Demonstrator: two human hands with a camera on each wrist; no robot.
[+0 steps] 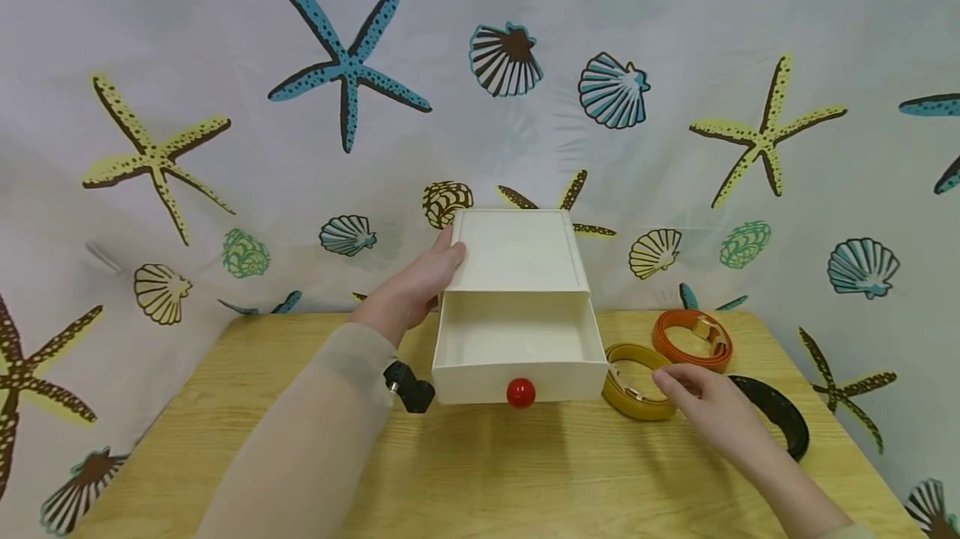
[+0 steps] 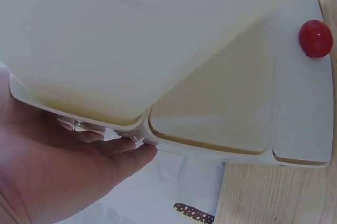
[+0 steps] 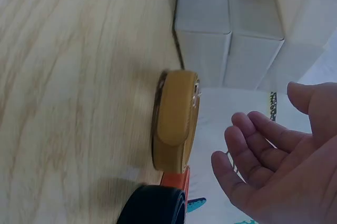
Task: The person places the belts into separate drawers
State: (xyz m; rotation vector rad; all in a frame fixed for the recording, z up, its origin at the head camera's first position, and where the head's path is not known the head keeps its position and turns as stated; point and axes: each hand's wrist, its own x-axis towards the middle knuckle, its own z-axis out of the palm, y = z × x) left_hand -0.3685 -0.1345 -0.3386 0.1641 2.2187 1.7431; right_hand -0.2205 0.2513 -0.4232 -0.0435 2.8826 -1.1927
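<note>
White box point(image 1: 517, 252) mid-table, its drawer point(image 1: 472, 385) pulled out toward the near side; the tray inside looks bare. Red knob point(image 1: 521, 393) at the middle of the drawer front. From the right wrist, two knobbed drawer fronts show, stacked.

Left hand point(image 1: 423, 281) on the box's left side, toward the far end — fingers fairly straight, laid along the wall, touching it.

Right hand point(image 1: 708, 406) raised over the right side of the table, fingers apart and loosely bent, holding nothing. Nearest it, just to the left: yellow belt point(image 1: 637, 407), coiled, right of the drawer. Not touching — a gap shows from the right wrist.

Orange belt point(image 1: 692, 359), coiled, beyond the yellow one and farther right. Black belt point(image 1: 791, 418) right of the hand, partly hidden by it. Wooden table point(image 1: 487, 489); far side, a sea-life printed cloth point(image 1: 450, 139).
</note>
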